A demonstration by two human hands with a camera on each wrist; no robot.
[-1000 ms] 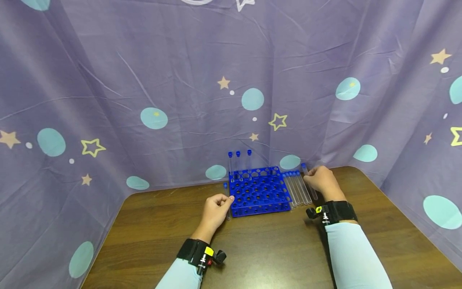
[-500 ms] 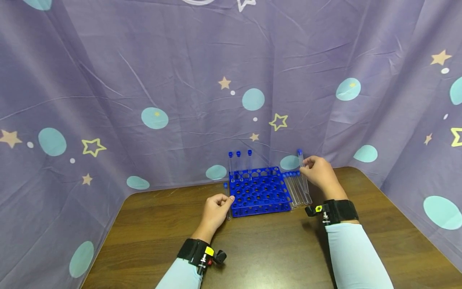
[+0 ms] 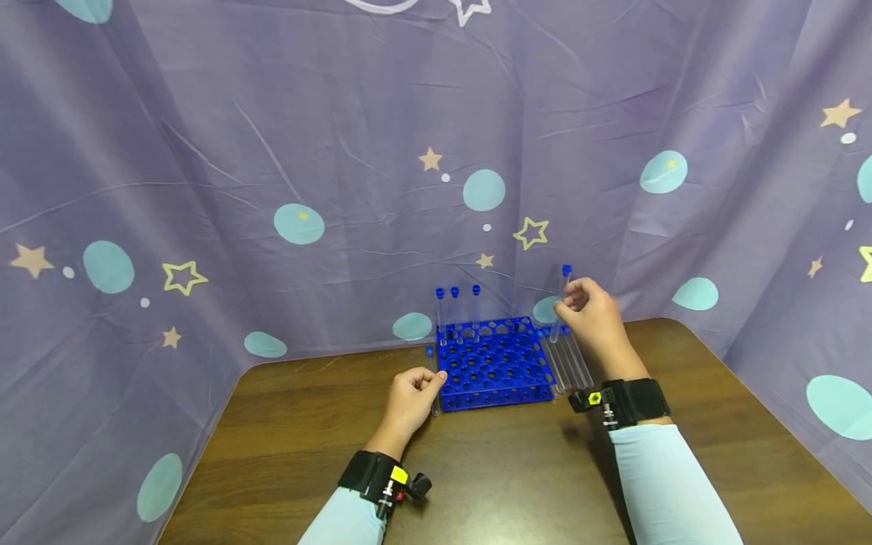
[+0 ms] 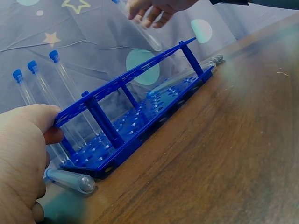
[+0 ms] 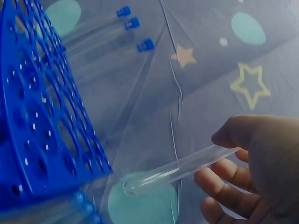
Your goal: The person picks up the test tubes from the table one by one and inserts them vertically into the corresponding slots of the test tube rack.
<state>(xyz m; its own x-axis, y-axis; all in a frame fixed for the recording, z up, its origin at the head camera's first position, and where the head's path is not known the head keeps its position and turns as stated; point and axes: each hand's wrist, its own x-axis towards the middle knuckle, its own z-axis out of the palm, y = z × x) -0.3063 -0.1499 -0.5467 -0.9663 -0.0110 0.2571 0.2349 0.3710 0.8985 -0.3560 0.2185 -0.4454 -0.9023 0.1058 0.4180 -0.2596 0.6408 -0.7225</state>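
A blue tube rack (image 3: 493, 363) stands on the brown table (image 3: 477, 469), with three blue-capped tubes (image 3: 455, 312) upright in its back left holes. My right hand (image 3: 568, 306) pinches one clear blue-capped tube (image 3: 560, 310), held nearly upright above the rack's right back corner. In the right wrist view this held tube (image 5: 182, 169) lies between thumb and fingers, its round end free in the air beside the rack (image 5: 42, 121). My left hand (image 3: 429, 381) holds the rack's front left corner. In the left wrist view its thumb (image 4: 52, 135) is against the rack (image 4: 135, 121).
Several capped tubes (image 3: 571, 363) lie side by side on the table right of the rack. One more tube (image 3: 432, 382) lies along the rack's left side, also seen as a loose tube (image 4: 70, 179) by my left hand. A purple star-print cloth (image 3: 341, 151) walls in the table.
My right hand has picked a tube up from the row on the table, raised it upright and carried it up and left toward the rack. The left hand stays at the rack's corner.
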